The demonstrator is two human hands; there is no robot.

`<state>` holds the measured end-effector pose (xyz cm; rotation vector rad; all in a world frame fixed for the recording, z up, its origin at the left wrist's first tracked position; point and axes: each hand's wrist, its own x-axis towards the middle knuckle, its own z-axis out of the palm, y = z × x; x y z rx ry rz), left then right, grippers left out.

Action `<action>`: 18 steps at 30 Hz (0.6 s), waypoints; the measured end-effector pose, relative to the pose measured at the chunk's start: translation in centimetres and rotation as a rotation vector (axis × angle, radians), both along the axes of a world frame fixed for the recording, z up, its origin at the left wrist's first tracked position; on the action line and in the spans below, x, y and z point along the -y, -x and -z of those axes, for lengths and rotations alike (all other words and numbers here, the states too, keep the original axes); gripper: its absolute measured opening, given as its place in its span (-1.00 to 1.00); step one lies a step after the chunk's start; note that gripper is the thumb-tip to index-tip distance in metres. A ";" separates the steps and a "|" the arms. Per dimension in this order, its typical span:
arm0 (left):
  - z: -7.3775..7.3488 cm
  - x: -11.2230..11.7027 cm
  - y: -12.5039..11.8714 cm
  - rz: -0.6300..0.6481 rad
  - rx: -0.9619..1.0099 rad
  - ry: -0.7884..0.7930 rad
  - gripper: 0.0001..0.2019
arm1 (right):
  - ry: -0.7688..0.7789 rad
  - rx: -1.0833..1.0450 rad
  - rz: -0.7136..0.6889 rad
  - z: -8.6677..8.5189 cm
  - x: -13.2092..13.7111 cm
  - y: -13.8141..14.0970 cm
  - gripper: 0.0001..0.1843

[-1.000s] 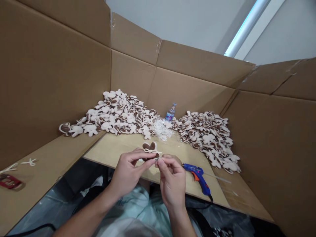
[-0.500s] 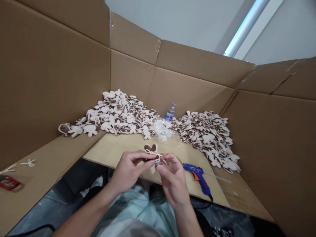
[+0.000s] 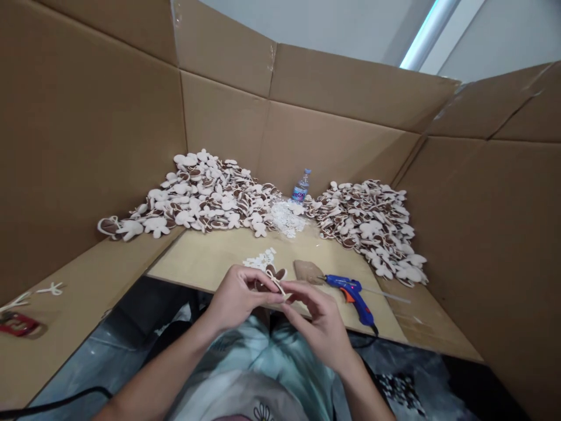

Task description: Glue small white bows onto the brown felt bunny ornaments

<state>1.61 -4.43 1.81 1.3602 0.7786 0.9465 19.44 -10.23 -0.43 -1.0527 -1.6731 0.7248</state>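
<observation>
My left hand is closed on a small brown and white felt bunny shape with a cream string bow, held over the table's front edge. Fingers and thumb of my right hand pinch its right edge; the lower part of the bunny is hidden by my hands. Just beyond it lies a scatter of small white tags. To the right of my right hand rests a blue glue gun with an orange trigger and a clear glue stick, its nozzle over a brown cardboard scrap.
Piles of felt bunnies stand at the back left and back right. Between them are a clear bag of white pieces and a water bottle. Cardboard walls surround the table. A red object lies far left.
The bunny has tilted and come lower and closer to me, its white label now out of sight. My right-hand fingers have moved onto its edge. The camera view has shifted, uncovering the loose tags and cardboard scrap.
</observation>
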 end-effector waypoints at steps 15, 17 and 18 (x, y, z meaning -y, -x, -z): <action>1.6 0.0 -1.6 0.175 -0.162 0.029 -0.78 | 0.233 -0.124 -0.038 1.5 0.4 -2.5 -0.69; 1.3 0.1 -1.6 0.165 -0.183 0.004 -0.78 | 0.216 -0.111 -0.043 1.3 0.4 -2.6 -0.71; 1.2 0.1 -1.7 0.161 -0.195 -0.007 -0.77 | 0.206 -0.102 -0.045 1.2 0.5 -2.5 -0.72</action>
